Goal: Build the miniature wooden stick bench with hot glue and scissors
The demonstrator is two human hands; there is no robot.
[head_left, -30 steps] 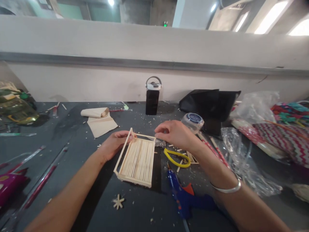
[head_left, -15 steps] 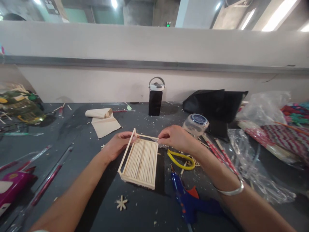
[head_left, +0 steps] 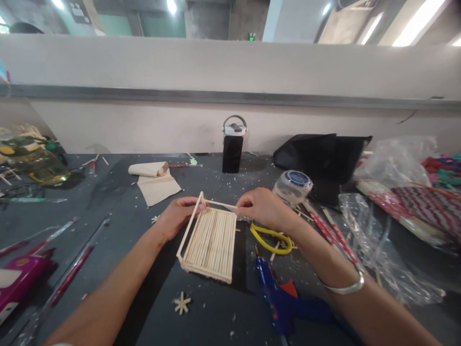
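A slatted frame [head_left: 211, 240] of pale sticks is held by its two far corners at the middle of a dark tabletop [head_left: 118, 206]; whether it rests there or is lifted slightly, I cannot tell from here. The left hand [head_left: 179, 216] is closed on the far left corner, just by a raised stick [head_left: 190, 224] that slants along the left side. The right hand [head_left: 261, 205] pinches the far right corner between thumb and fingertips. The step in hand appears to be setting the thin rod [head_left: 219, 203] that spans the far edge; the next move, by my reading, calls for both ends to be held level and steady. A small star [head_left: 182, 303] of stick pieces lies near the frame's near edge, apart from it. To the frame's right are a yellow loop [head_left: 283, 250] and a blue glue gun [head_left: 266, 286], touched by neither hand. Farther out stand a clear jar [head_left: 290, 190], a bottle [head_left: 232, 154] before the wall [head_left: 144, 62] and, left of it, a curled sheet [head_left: 156, 190]
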